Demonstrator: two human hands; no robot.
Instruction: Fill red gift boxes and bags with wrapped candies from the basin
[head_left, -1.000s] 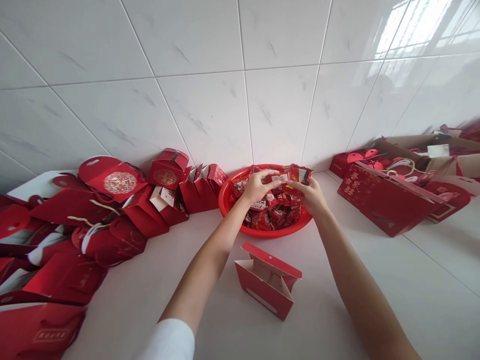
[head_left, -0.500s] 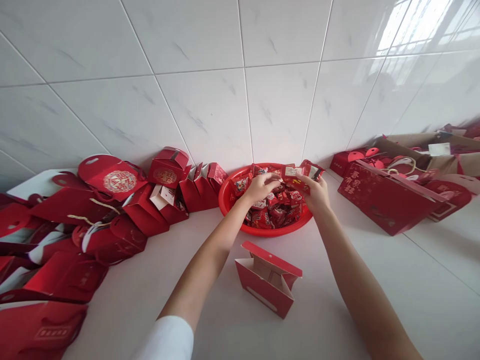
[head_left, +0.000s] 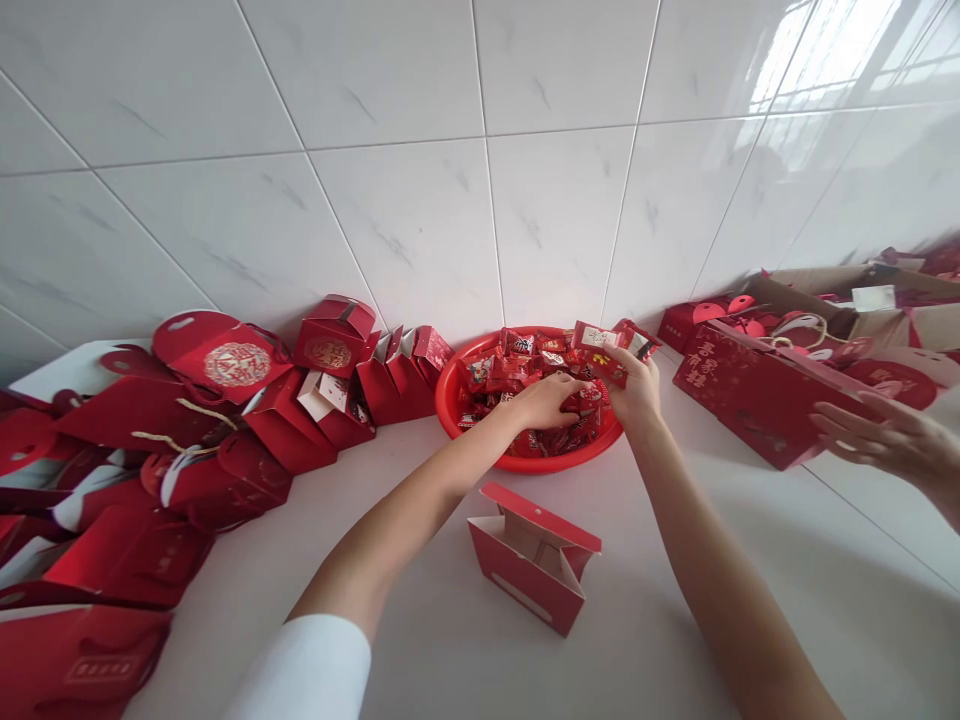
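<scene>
A red plastic basin (head_left: 448, 400) of wrapped candies (head_left: 517, 372) stands against the wall. Over its middle is my left hand (head_left: 553, 400), thumb and fingers apart, fingertips down at the wrappers. My right hand (head_left: 634, 385) is closed on red candy packets (head_left: 602, 352) above the basin's right side; a white label shows on one, and their exact number is partly hidden by the fingers. In front of the basin, between my forearms, a small red gift box (head_left: 529, 575) stands with its top open and its bare inside visible.
Many red gift boxes (head_left: 244, 360) crowd the left side along the wall. On the right stand a large red gift bag (head_left: 772, 400) and a brown carton (head_left: 817, 287) with more red boxes. Another person's hand (head_left: 892, 440) reaches in at the bag.
My left hand has moved down and right, deeper over the candies. My right hand keeps its packets, now tilted up more. Another person's hand has entered from the right beside the bag.
</scene>
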